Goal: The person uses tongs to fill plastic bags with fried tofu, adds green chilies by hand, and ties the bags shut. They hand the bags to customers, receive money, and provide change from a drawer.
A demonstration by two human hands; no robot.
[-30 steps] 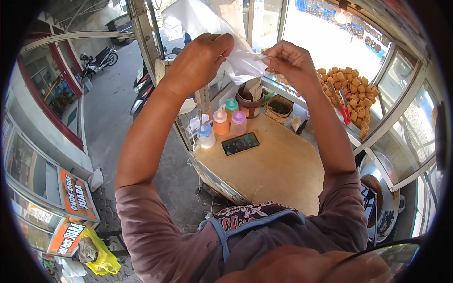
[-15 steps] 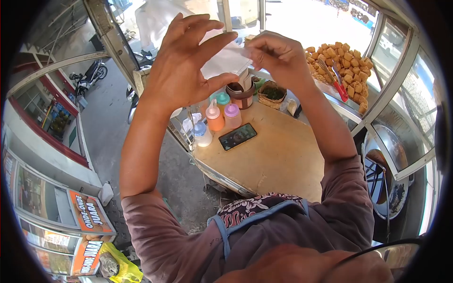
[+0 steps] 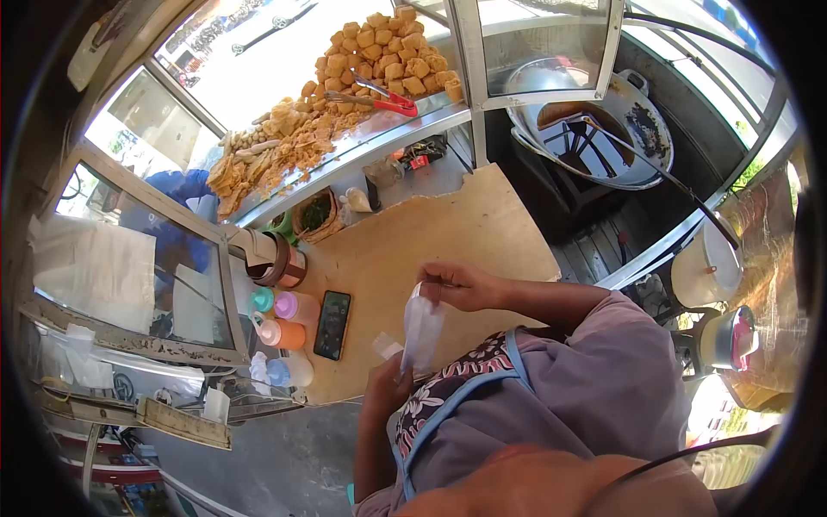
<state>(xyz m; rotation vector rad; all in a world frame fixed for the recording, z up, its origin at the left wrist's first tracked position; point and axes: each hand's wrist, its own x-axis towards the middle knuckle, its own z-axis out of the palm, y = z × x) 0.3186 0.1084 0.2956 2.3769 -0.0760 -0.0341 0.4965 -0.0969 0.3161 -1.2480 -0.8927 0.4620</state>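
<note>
A small, thin white bag (image 3: 422, 328) hangs in front of my apron, above the wooden board. My right hand (image 3: 463, 287) pinches its upper end between thumb and fingers. Lower down, my left hand (image 3: 389, 386) is closed on the bag's bottom end, its fingers partly hidden. A small white flap (image 3: 387, 345) sticks up beside the left hand. A dark phone (image 3: 332, 325) lies face up on the board (image 3: 379, 276), left of the bag.
Squeeze bottles (image 3: 282, 333) and a brown container (image 3: 284, 263) line the board's left edge. Behind glass, fried tofu pieces (image 3: 379, 56) are piled with red-handled tongs (image 3: 394, 104). A wide pan (image 3: 650, 129) of dark oil stands at the right.
The view has swung right, bringing the pan and the whole fried-food shelf into sight. Both hands have come down from high up to chest level, now with the white bag between them.
</note>
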